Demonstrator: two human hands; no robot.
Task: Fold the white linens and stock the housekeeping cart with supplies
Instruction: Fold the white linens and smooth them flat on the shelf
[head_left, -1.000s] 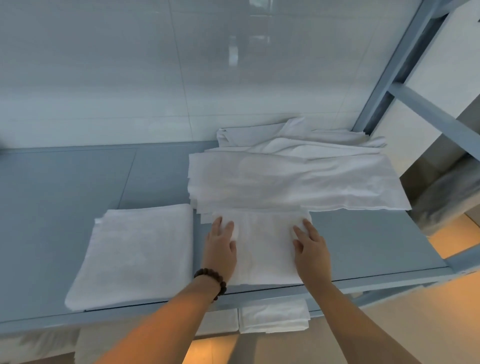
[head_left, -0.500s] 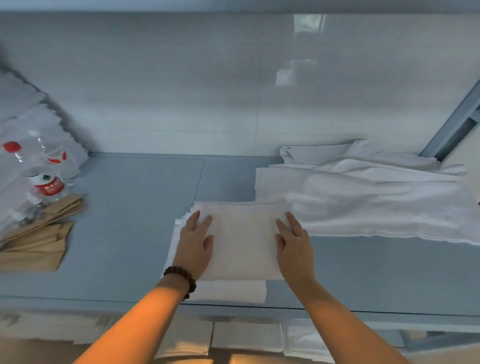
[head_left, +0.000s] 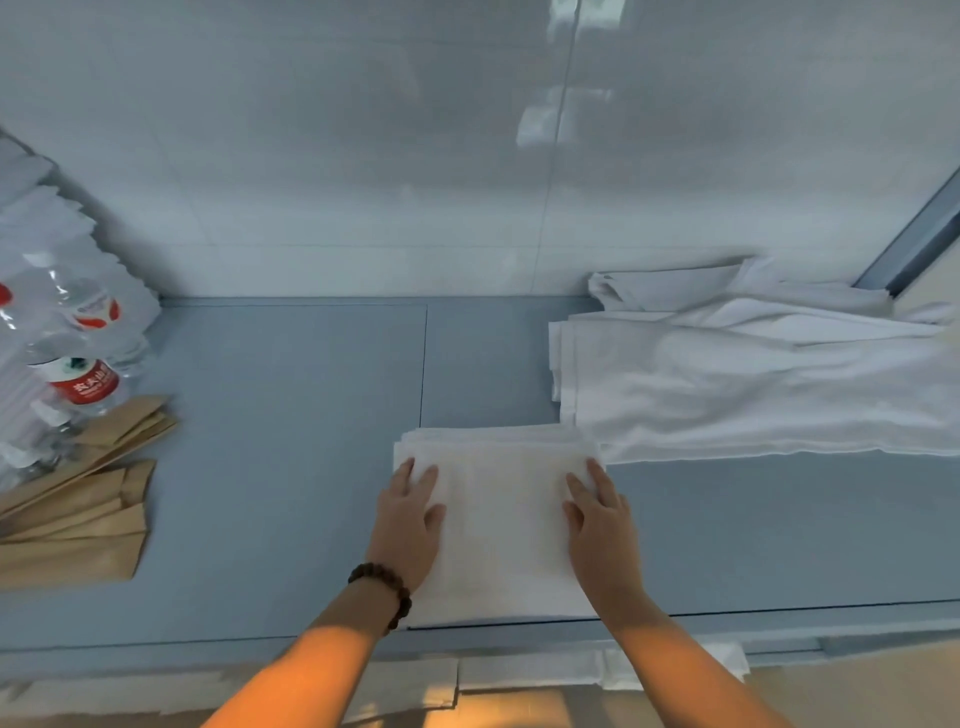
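A folded white linen (head_left: 501, 525) lies on top of a stack near the front edge of the grey-blue shelf (head_left: 291, 415). My left hand (head_left: 410, 525) rests flat on the linen's left side, fingers straight, a bead bracelet on the wrist. My right hand (head_left: 600, 525) lies flat on its right side, fingers straight. A heap of loose white linens (head_left: 753, 379) sprawls at the back right of the shelf, just touching the folded stack's far right corner.
Clear water bottles with red labels (head_left: 78, 374) stand at the far left beside white packets (head_left: 36, 223). Brown paper sleeves (head_left: 78, 514) lie fanned in front of them. A tiled wall (head_left: 467, 156) closes the back. Folded white linens (head_left: 571, 670) show on a lower shelf.
Both hands slid the folded linen to the left, onto the stack of folded linen. The view swung left, bringing bottles and paper sleeves into sight.
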